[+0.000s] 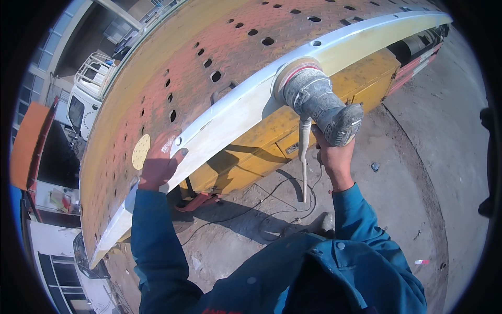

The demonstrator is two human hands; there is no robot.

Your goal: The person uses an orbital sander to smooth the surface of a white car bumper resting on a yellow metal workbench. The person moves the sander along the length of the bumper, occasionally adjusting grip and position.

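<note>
My right hand [335,157] is wrapped round the handle end of a grey, dust-coated power sander [312,93]. The sander's round pad [285,78] sits against the outer face of a long white side rail [230,133], which bends across the view. A pale hose [304,157] hangs down from the tool. My left hand [158,165] rests on the rail's top edge and the deck beside it, thumb apart from the fingers. White dust shows on that hand. Just left of it, a round pale-yellow sanding disc [140,152] with small holes lies on the deck.
The worn orange-yellow metal deck [157,68] has rows of holes. Below the rail are yellow metal boxes [366,78]. A dark cable [251,206] loops over the dusty ground. A white truck cab [83,107] stands at the far left, near buildings.
</note>
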